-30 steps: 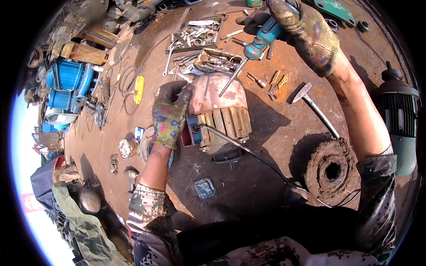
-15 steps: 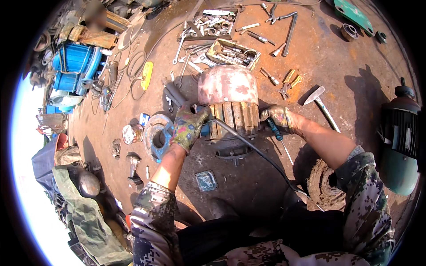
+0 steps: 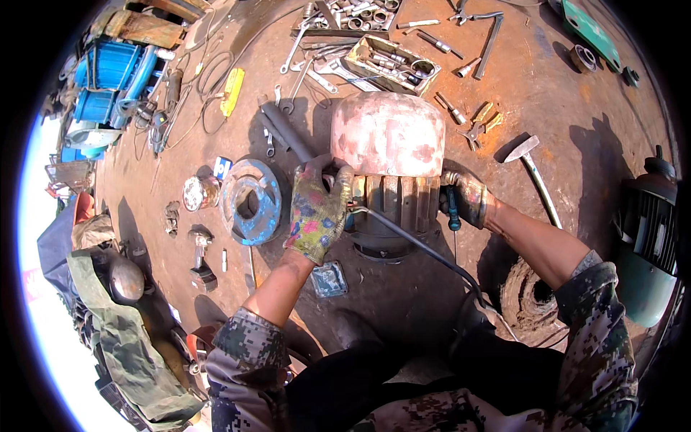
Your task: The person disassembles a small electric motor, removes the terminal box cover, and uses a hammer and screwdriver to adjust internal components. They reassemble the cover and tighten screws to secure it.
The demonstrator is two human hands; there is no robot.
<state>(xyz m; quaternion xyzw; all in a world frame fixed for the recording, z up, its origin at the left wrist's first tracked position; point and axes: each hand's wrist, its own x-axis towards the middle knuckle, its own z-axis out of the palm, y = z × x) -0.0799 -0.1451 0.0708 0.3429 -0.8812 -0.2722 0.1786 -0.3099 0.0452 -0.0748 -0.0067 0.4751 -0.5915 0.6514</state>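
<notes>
An electric motor (image 3: 385,133) with a mottled pink cowl and ribbed, rusty body lies before me. My gloved left hand (image 3: 317,209) grips its left side by the terminal box, which it mostly hides; a black cable (image 3: 410,237) runs out beside it. A dark tube (image 3: 284,126) extends behind that hand, and a blue flange (image 3: 251,201) lies to the left. My gloved right hand (image 3: 468,198) is against the motor's right side, closed around a teal screwdriver (image 3: 453,207) with its shaft pointing down.
A socket box (image 3: 392,65), loose wrenches and pliers (image 3: 486,122) lie beyond the motor. A hammer (image 3: 536,173), a dark motor (image 3: 644,237) and a rusty ring (image 3: 525,299) are at right. Blue machinery (image 3: 108,75), a drill (image 3: 201,255) and a tarp (image 3: 129,338) are at left.
My right hand has come down with the screwdriver from high above the cowl to the motor's right side. My left hand has moved from beside the cowl down to the terminal box.
</notes>
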